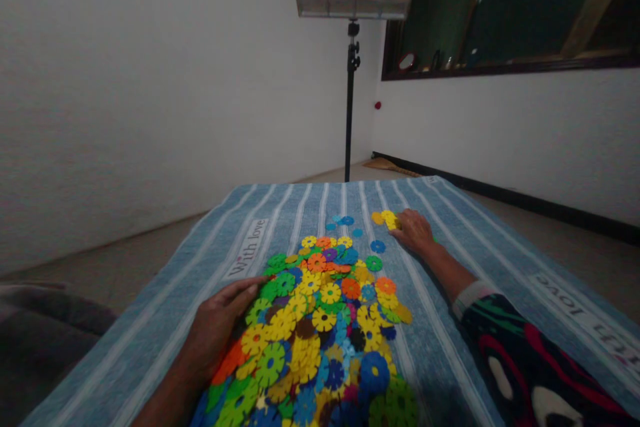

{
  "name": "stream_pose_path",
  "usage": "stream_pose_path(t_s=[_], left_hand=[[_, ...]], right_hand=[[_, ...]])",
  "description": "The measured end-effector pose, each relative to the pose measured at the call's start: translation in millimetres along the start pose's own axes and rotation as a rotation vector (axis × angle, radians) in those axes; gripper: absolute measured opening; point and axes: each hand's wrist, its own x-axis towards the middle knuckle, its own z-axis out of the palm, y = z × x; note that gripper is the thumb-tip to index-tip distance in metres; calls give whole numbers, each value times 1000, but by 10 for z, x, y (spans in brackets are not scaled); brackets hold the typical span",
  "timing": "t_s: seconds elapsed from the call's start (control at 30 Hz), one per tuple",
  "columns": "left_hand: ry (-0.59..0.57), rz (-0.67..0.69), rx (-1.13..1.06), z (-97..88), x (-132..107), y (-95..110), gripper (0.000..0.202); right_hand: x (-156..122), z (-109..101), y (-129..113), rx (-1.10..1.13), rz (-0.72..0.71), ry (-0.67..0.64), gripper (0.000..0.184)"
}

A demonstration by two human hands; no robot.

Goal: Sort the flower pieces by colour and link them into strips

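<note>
Flower-disc pile (pixel 320 307) on striped cloth (pixel 420 347), centre toward 6 o'clock. Left hand (pixel 223 313) at the pile's 9 o'clock — fingers loosely extended, released, beside green discs (pixel 285 282). Right hand (pixel 414 232) near 2 o'clock, yellow discs (pixel 389 219) at fingertips — grasp cannot be determined.

The dark right sleeve (pixel 533 363) bears red curves, green streaks and whitish ovals above a grey cuff (pixel 471 297).
</note>
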Motion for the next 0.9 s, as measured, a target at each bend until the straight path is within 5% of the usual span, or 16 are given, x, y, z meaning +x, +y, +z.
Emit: stream_pose_path(t_s=[0.27,0.9], left_hand=[[19,19,20,-3,17,-19,36],[62,51,69,3,23,-12,34]], right_hand=[[-114,-27,133,5,70,22,24],[-33,115,-52,1,95,54,31]])
